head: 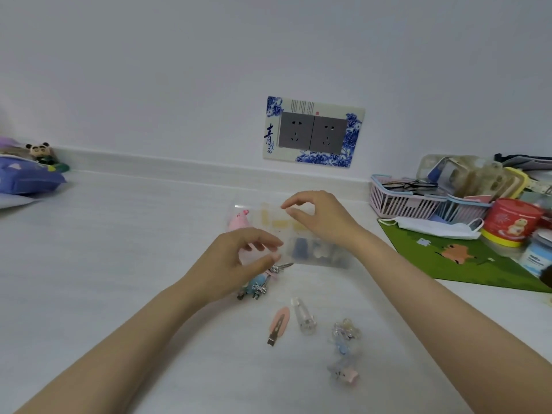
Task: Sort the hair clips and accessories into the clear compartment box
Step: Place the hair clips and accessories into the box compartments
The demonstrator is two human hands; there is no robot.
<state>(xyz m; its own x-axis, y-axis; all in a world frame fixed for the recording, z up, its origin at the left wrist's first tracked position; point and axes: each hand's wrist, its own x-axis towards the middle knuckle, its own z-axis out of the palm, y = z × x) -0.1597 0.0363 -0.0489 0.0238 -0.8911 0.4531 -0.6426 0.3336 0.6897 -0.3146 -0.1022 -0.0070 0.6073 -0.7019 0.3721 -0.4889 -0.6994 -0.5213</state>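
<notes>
The clear compartment box (pixel 316 255) lies mid-table, blurred, with yellow, blue and white pieces inside. My left hand (pixel 236 261) pinches its near left corner. My right hand (pixel 319 216) pinches its far edge. A pink plush accessory (pixel 239 222) sits at the box's left end. Below my left hand lies a cluster of blue clips (pixel 257 286). Nearer me on the table are a pink clip (pixel 279 324), a clear clip (pixel 304 319), a clear and blue claw clip (pixel 343 333) and a pink and blue star clip (pixel 343 373).
To the right lie a green mat (pixel 478 261), a face mask (pixel 433 227), a pink basket (pixel 394 201) holding glasses, and a red tin (pixel 510 221). A wall socket (pixel 313 132) is behind the box. A panda toy (pixel 40 150) and blue bag (pixel 27 177) sit far left.
</notes>
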